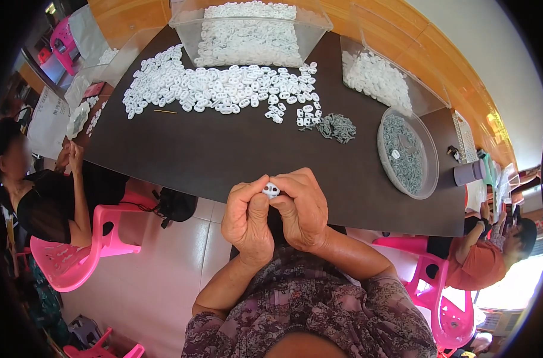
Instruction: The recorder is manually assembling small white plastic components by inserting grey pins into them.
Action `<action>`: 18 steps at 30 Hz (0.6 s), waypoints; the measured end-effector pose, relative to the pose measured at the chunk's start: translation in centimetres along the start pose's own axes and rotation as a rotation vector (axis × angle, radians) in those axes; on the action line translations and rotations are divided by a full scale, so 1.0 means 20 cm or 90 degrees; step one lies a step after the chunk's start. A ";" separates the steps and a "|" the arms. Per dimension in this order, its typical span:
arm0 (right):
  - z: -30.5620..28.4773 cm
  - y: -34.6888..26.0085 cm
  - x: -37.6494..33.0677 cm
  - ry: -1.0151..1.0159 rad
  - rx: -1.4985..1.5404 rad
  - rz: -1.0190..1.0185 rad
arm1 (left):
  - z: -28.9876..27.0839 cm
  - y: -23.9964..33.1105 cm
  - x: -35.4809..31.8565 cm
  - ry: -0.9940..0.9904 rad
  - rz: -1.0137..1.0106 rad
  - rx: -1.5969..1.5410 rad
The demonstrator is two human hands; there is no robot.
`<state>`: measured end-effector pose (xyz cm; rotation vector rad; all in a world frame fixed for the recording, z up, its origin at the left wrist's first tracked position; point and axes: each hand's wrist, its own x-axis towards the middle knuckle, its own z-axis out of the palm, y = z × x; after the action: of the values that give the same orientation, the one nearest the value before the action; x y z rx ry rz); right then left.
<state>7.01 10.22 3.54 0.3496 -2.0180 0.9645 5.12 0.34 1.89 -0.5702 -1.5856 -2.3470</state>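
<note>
Over the near edge of the dark table, both of my hands pinch one small white plastic piece with dark holes (271, 190). My left hand (247, 221) grips it between thumb and fingers from the left. From the other side, the thumb and fingers of my right hand (304, 209) close on it too. Ahead of my hands lies a wide heap of similar white oval pieces (223, 86). To the right of that heap is a small pile of grey, pin-like parts (337, 128). Whether a grey part is inside the held piece I cannot tell.
A clear bin of white pieces (247, 36) stands at the back. At right are another clear bin (376, 77) and a round tub of grey parts (407, 155). A thin yellow stick (165, 111) lies left. People sit on pink chairs at both sides.
</note>
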 end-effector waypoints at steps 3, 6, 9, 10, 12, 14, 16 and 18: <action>0.00 -0.01 0.00 -0.014 0.008 0.016 | -0.01 0.01 0.00 -0.002 -0.024 0.003; 0.00 -0.02 0.00 -0.018 0.029 0.051 | 0.00 0.03 0.01 -0.014 -0.040 0.002; 0.01 0.00 0.00 -0.007 0.013 0.016 | 0.01 0.04 0.01 0.039 -0.046 0.029; 0.01 0.00 0.00 -0.001 0.015 0.018 | -0.01 0.03 0.01 0.010 -0.036 0.023; 0.01 -0.01 -0.01 0.007 0.007 0.018 | -0.01 0.01 0.00 -0.023 -0.027 0.009; 0.03 -0.03 -0.01 0.043 0.033 0.073 | 0.00 0.01 -0.01 -0.021 -0.040 -0.033; 0.05 -0.05 -0.01 0.049 0.042 0.078 | 0.00 0.01 -0.02 -0.017 -0.048 -0.040; 0.05 -0.05 -0.01 0.058 0.045 0.085 | 0.01 0.01 -0.03 -0.017 -0.059 -0.053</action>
<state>7.18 8.85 3.48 0.2074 -1.9469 1.1157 5.71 0.36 1.86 -0.5587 -1.5632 -2.4928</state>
